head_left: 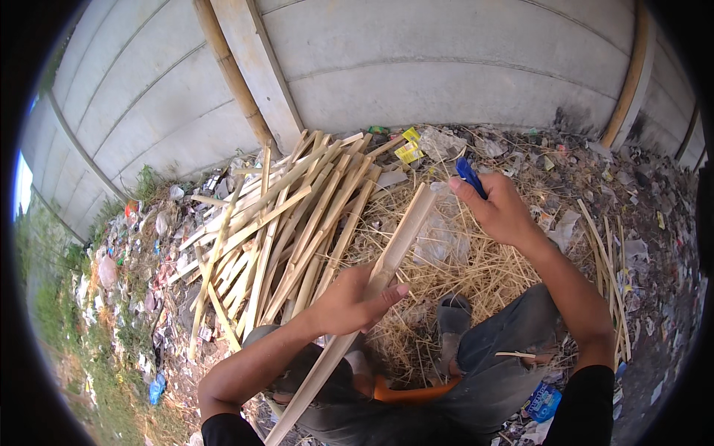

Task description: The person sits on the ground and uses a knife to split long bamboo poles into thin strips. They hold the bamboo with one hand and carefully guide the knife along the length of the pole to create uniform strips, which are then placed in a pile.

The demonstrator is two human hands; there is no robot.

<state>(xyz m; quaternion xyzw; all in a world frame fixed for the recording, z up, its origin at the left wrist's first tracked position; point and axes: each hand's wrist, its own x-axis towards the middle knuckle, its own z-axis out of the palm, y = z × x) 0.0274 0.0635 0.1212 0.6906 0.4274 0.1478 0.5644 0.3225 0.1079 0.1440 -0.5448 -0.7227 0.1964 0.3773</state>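
A long split bamboo strip (404, 238) runs slantwise from between my legs up toward the middle, its pale hollow inside facing up. Midway along it, my left hand (355, 299) is closed around the strip, thumb across the top. My right hand (500, 209) grips what looks like a blue-handled knife (470, 177) just right of the strip's upper end. Its blade is hard to make out. To the left lies a big heap of split bamboo strips (297, 223), stacked roughly lengthwise toward the wall.
Thin bamboo shavings (491, 275) cover the ground around my sandalled foot (454, 316). Several slim strips (606, 267) lie at the right. A concrete panel wall (446, 89) with bamboo poles (236, 74) stands behind. Litter and weeds spread left; an orange seat edge (413, 392) shows beneath me.
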